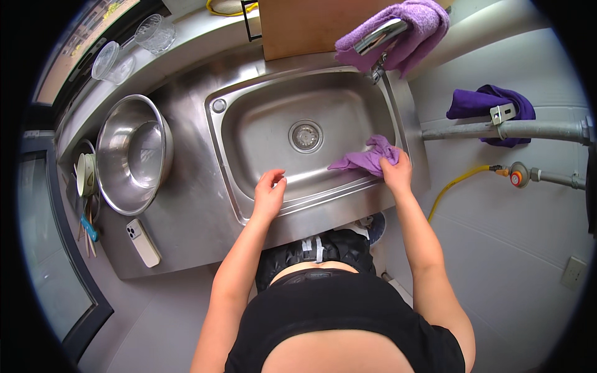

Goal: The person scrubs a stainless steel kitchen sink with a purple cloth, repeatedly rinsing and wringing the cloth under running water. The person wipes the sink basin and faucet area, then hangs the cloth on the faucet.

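Observation:
A stainless steel sink (261,126) with a round drain strainer (306,136) lies before me. My right hand (397,170) grips a crumpled light purple cloth (366,158) at the sink's near right corner, with part of the cloth hanging over the basin. Near the front left rim, my left hand (270,193) holds nothing, its fingers loosely curled and thumb apart. Another purple towel (426,28) is draped over the chrome faucet (380,36) at the back right.
Left of the sink stand a large steel bowl (107,154) and a phone (143,243). Clear plastic containers (156,33) sit on the window ledge. A brown board (298,32) stands behind the sink. On the right are a dark purple cloth (475,105), a metal pipe (545,132) and a yellow hose (452,185).

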The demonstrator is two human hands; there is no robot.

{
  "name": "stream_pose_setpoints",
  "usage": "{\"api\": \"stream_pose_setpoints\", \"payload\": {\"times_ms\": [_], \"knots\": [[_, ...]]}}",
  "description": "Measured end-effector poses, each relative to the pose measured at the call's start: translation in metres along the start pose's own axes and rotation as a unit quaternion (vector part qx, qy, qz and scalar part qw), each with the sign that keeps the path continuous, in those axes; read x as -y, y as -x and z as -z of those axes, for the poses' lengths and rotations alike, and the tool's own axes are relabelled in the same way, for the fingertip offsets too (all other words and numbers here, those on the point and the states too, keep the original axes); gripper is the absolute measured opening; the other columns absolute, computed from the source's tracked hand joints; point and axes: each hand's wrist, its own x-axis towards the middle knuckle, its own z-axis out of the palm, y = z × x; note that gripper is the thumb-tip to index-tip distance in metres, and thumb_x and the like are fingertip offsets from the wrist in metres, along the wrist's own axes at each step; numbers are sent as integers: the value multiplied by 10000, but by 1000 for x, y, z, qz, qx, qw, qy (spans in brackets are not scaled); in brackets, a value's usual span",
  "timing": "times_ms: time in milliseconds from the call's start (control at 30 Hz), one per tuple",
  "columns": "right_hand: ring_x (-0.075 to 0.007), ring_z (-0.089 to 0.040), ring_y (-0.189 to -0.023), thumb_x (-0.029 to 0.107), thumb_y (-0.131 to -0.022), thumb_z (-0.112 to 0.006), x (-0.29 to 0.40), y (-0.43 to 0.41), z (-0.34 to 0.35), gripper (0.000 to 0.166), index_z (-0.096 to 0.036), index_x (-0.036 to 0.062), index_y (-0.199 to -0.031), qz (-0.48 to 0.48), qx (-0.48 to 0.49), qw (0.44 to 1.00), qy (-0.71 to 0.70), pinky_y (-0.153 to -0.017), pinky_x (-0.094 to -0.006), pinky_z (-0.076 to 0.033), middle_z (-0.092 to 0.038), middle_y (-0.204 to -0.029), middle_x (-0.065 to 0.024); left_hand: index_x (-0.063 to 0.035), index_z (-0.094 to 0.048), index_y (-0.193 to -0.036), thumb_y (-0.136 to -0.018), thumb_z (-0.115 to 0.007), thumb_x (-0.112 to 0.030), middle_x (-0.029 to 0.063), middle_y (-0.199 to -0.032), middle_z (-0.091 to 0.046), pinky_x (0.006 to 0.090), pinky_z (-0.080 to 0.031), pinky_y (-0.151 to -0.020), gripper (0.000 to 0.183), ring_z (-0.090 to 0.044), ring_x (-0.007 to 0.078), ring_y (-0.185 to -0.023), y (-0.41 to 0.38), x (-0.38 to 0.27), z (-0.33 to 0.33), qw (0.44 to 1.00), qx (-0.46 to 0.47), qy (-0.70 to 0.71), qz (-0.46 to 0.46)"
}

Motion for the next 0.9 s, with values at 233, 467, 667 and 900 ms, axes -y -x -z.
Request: {"api": "stream_pose_setpoints", "payload": {"times_ms": [233, 467, 667, 900], "knots": [[-159, -574, -867, 58, -797, -654, 31, -81, -78, 304, -538, -16, -1068, -102, -127, 865, -475, -794, -283, -458, -598, -984, -86, -5, -585, -1026, -784, -584, -80, 123, -954, -584, 329, -448, -829, 254, -577, 242, -928, 1, -20, 25, 991, -79, -99, -37], [-187, -541, -930, 158, -869, -562, 69, -171, -163, 290, -539, -3, -1109, -250, -191, 742, -592, -790, -351, -454, -572, -1075, -91, -1, -577, -1036, -773, -585, -57, 118, -958, -577, 326, -448, -831, 268, -571, 240, -923, 9, -20, 46, 987, -108, -121, -17], [-299, -515, -1002, 70, -799, -591, 111, -171, -187, 282, -544, -20, -1062, -123, -263, 884, -365, -869, -395, -408, -521, -1141, -170, -4, -574, -1030, -761, -591, -59, 136, -994, -568, 340, -441, -840, 276, -561, 285, -956, 14, -19, 47, 983, -81, -160, -39], [-412, -501, -948, 81, -785, -536, 128, -173, -160, 268, -566, -41, -1022, 58, -149, 983, -85, -848, -454, -391, -487, -1037, -242, -4, -573, -1022, -758, -599, -55, 138, -994, -569, 343, -442, -833, 270, -561, 289, -948, 7, -21, 48, 987, -73, -142, -35]]}}
